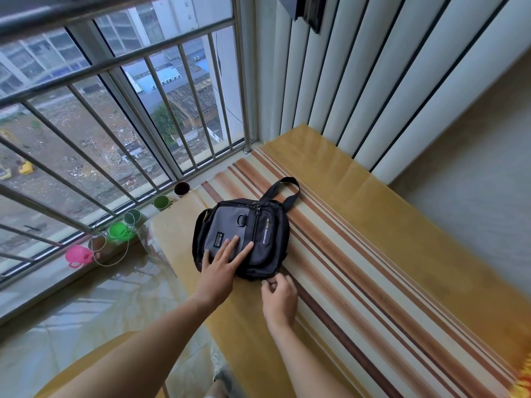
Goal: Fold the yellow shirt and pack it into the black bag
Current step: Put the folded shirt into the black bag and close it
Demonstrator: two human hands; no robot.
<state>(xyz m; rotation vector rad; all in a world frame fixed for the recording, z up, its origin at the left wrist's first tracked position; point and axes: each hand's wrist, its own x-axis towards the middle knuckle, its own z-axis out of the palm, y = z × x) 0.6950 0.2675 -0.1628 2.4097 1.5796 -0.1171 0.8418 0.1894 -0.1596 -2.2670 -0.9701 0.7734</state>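
The left hand (222,261) is lying flat, fingers spread, on the black bag (244,237). The right hand (278,297) is pinching something small at the bag's near edge. The bag is sitting zipped on a striped table (388,268); no shirt is showing.
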